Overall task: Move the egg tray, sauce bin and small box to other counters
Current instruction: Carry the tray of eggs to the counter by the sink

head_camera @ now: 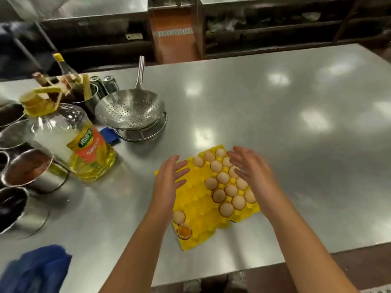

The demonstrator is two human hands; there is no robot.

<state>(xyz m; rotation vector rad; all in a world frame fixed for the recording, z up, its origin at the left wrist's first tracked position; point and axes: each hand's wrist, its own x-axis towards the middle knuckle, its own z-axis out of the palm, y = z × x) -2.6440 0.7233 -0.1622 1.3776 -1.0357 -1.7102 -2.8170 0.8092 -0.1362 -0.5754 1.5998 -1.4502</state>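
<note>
Both hands, left hand (167,182) and right hand (254,172), hover open over the egg tray (198,206); an uneven lift could roll eggs (230,190) off.

Bright overhead glare, motion-blurred, warped edges

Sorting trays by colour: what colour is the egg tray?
Bright yellow; the egg tray shows clearly in the head view.
</note>
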